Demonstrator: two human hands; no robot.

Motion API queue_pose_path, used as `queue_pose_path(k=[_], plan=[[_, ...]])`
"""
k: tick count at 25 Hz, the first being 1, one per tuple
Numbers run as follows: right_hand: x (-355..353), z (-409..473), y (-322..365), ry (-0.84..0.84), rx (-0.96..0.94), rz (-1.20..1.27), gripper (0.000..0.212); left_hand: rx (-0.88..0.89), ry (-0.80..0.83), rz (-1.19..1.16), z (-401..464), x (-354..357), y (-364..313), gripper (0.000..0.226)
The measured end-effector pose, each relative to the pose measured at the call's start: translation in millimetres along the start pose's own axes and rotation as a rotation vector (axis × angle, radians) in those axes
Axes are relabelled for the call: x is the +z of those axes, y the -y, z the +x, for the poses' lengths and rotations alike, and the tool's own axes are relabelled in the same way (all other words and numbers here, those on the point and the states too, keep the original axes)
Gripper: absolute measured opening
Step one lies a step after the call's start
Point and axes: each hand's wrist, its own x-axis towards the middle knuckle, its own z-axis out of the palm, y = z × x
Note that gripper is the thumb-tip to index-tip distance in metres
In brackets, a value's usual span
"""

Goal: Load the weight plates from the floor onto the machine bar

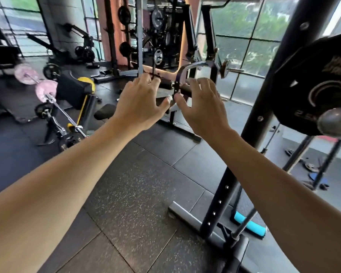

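A black weight plate (311, 83) sits on the machine bar at the right edge, with the bar's rounded metal end (334, 121) sticking out in front of it. My left hand (140, 101) and my right hand (202, 107) are both stretched out in mid-air at the centre, fingers spread, holding nothing. They are left of the plate and apart from it. The machine's black upright post (264, 107) stands between my right arm and the plate. No plate lies on the floor near my hands.
The machine's base bar (187, 215) lies on the rubber floor tiles (138, 194), with a turquoise pad (248, 223) beside it. A barbell with pink plates (45, 89) and a yellow-black bench (81, 89) stand at left. More racks with plates (158, 18) stand behind.
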Motion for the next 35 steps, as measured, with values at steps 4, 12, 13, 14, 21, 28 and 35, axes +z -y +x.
queue_pose_path(k=[4, 12, 13, 14, 21, 28, 35], plan=[[17, 24, -25, 0.001, -0.034, 0.011, 0.056, -0.015, -0.004, 0.034, 27, 24, 5, 0.067], [55, 71, -73, 0.038, -0.052, -0.073, 0.075, -0.068, 0.018, 0.091, 77, 65, 12, 0.089], [61, 75, -77, 0.045, -0.046, -0.076, 0.077, -0.067, 0.035, 0.095, 81, 69, 15, 0.090], [67, 78, -81, 0.052, -0.041, -0.077, 0.078, -0.064, 0.039, 0.098, 85, 73, 19, 0.091], [136, 116, -116, 0.079, 0.001, -0.069, 0.077, -0.028, 0.070, 0.082, 144, 139, 60, 0.094], [255, 195, -154, 0.092, 0.045, -0.121, 0.081, 0.077, 0.090, 0.051, 252, 255, 128, 0.097], [377, 298, -154, 0.140, 0.053, -0.113, 0.080, 0.141, 0.167, 0.038, 357, 330, 222, 0.096]])
